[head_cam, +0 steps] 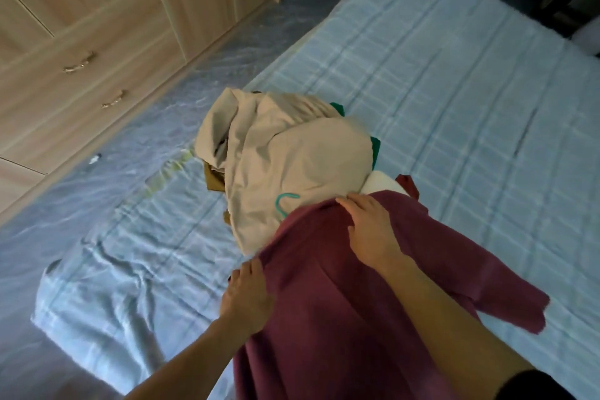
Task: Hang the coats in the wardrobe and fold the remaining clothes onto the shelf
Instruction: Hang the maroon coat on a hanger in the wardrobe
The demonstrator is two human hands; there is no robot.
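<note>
Folding step in hand, judging by the scene: a dark maroon soft cotton garment (pixel 341 286) spread over the pale blue checked bed sheet (pixel 454 91), with one short sleeve lying out to the right of the right hand. Left hand (pixel 248 294) at the left edge of the maroon garment, fingers curled over the hem and pinching the cloth. Right hand (pixel 370 226) further up, near the collar end, fingers bent down onto the fabric and gripping it there; how firm this grip is, hard to tell. Just beyond the right hand, touching the maroon garment, a crumpled beige coat of thin smooth fabric (pixel 285 166) with a teal plastic hanger hook (pixel 284 203) showing on it. Behind the coat, small parts of a green cloth (pixel 375 148) and a white cloth (pixel 384 187), mostly hidden. Far to the left of the left hand, the light wooden wardrobe with metal drawer handles (pixel 81 36), doors closed.

Next move, probably: to lift or draw the left edge across toward the middle, keeping the collar end still, then to bring the sleeve in. Beige coat not yet hung.
</note>
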